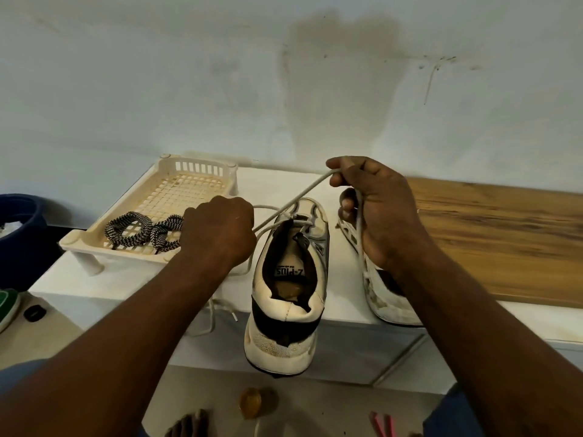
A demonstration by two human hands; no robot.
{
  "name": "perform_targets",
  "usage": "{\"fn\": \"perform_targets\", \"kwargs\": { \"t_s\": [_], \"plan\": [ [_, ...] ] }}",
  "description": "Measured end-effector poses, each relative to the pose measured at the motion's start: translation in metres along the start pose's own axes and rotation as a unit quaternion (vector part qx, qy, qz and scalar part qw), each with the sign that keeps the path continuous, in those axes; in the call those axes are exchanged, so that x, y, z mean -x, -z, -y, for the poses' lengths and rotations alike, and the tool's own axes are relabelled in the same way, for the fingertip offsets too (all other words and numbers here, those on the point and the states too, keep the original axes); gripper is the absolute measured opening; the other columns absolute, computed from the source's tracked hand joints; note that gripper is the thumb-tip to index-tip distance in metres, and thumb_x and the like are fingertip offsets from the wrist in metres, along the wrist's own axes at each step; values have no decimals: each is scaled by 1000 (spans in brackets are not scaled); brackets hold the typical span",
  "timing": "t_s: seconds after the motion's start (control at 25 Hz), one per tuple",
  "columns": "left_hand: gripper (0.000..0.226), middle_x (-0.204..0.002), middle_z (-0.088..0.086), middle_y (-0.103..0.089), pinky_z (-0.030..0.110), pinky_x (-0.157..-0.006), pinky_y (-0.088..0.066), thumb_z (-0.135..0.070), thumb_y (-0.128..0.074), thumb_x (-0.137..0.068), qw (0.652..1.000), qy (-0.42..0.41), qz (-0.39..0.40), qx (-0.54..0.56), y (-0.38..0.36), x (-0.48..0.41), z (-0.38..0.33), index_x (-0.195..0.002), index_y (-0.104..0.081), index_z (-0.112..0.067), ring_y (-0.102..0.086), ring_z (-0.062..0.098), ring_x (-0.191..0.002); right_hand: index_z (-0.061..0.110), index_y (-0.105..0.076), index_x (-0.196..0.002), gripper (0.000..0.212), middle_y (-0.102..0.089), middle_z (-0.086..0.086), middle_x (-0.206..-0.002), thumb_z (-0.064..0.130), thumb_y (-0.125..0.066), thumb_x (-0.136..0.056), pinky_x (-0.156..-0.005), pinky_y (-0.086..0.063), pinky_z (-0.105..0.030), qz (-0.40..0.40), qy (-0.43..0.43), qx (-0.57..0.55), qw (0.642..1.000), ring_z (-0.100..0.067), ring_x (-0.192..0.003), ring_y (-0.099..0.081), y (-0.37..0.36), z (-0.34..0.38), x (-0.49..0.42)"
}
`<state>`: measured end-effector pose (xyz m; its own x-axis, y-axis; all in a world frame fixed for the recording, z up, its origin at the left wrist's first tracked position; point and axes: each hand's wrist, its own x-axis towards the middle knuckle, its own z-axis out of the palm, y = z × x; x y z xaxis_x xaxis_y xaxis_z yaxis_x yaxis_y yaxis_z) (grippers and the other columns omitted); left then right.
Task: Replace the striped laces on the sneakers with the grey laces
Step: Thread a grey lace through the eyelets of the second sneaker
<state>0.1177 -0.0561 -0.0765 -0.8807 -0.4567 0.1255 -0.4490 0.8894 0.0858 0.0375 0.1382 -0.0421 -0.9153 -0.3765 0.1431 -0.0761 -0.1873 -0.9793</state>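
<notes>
Forearms crowd my view: left hand fists the grey lace, right hand pinches it over the sneaker; striped laces sit in the tray; right wrist masks the other sneaker.

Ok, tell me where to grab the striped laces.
Pinch the left loop of the striped laces from above: they lie flat in the tray, whose walls block the sides, and the left hand covers their right end.
</notes>
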Motion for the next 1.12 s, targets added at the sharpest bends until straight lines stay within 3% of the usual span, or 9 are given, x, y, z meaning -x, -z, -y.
{"fn": "perform_targets", "kwargs": {
  "t_s": [0.12,0.2,0.24,0.28,0.36,0.48,0.76,0.96,1.12],
  "plan": [
    [22,-129,-5,-62,35,-95,-47,-23,-64,-95,975,-26,-97,199,7,-4,-5,-114,-72,-33,-61,19,-116,14,-71,-110,15,-74,0,-85,15,-56,-106,-52,-42,-23,35,10,79,996,-13,-56,-50,-5,-2,3],
    [20,-120,-13,-70,23,-88,-47,-27,-57,-103,884,-54,-63,460,19,-1,-14,-115,-73,-32,-62,5,-111,15,-66,-101,6,-78,0,-82,21,-68,-100,-56,-48,-29,19,32,174,984,-12,-56,-57,-9,-7,4],
    [21,-114,-13,-73,18,-85,-49,-29,-55,-105,836,-79,-18,543,24,4,-19,-116,-73,-30,-64,1,-107,17,-66,-95,11,-78,1,-79,25,-73,-96,-60,-51,-33,5,44,208,977,-10,-59,-62,-10,-10,5],
    [21,-108,-11,-75,14,-83,-50,-29,-57,-104,819,-112,6,563,28,8,-24,-115,-75,-27,-66,-1,-104,18,-67,-91,13,-78,1,-77,27,-76,-93,-63,-52,-34,-2,49,224,973,-8,-63,-66,-11,-12,5],
    [14,-96,-10,-77,6,-79,-46,-25,-66,-99,844,-151,-36,513,26,12,-27,-106,-78,-23,-69,-1,-94,17,-70,-88,10,-77,1,-77,24,-74,-94,-61,-48,-24,7,41,215,976,0,-61,-65,-11,-12,6],
    [8,-85,-10,-77,11,-74,-49,-20,-72,-94,859,-106,-66,496,20,6,-18,-95,-79,-23,-69,0,-82,14,-71,-91,8,-78,-1,-79,21,-72,-96,-52,-43,-12,19,26,192,981,4,-57,-61,-11,-8,5],
    [12,-90,-9,-78,19,-80,-54,-25,-75,-92,849,-131,-8,511,22,13,-22,-103,-79,-24,-72,3,-88,15,-73,-92,11,-77,0,-77,26,-75,-94,-51,-44,-13,29,22,210,977,-4,-57,-61,-8,-8,4],
    [5,-71,-17,-69,20,-64,-42,-28,-75,-90,916,-56,-95,385,24,2,-8,-86,-77,-31,-60,-9,-65,15,-74,-92,7,-79,-1,-83,22,-74,-95,-53,-46,-15,9,18,188,982,-3,-57,-59,3,-1,-2],
    [5,-90,-16,-73,33,-84,-52,-35,-72,-91,963,-47,-60,258,12,0,0,-88,-72,-39,-66,10,-92,13,-76,-103,11,-80,-1,-89,13,-65,-100,-54,-45,-13,39,5,203,978,-5,-61,-61,8,-2,-2]
  ]
}}
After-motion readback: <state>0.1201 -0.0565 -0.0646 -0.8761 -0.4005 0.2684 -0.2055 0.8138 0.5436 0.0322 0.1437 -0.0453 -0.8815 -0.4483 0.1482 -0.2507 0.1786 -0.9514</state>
